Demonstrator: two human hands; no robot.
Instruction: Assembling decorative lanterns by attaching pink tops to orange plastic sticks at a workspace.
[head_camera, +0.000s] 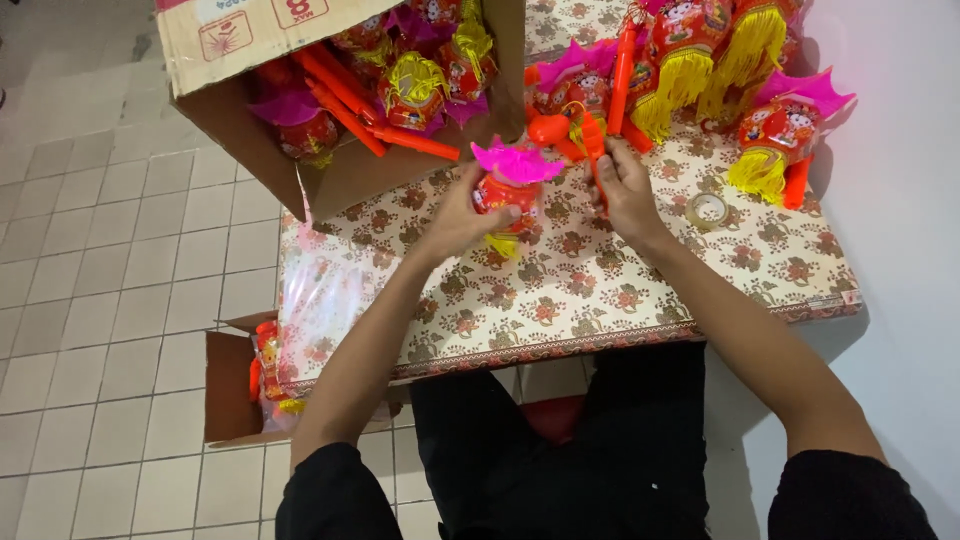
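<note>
I see the left hand (455, 215) with its grip wrapped around a red lantern (505, 190) (pink top, yellow tassel below), held just above the counter (600, 290). The right hand (625, 185) has its grip pinched on an orange stick (594, 140) beside it. A tape roll (708, 209) lies near; a box (330, 90) of lanterns sits left.

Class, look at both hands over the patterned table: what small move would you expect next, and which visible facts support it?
Probably bringing the two parts together. The left hand holds a red lantern with a pink top, and the right hand holds an orange stick just beside it, apart.
</note>
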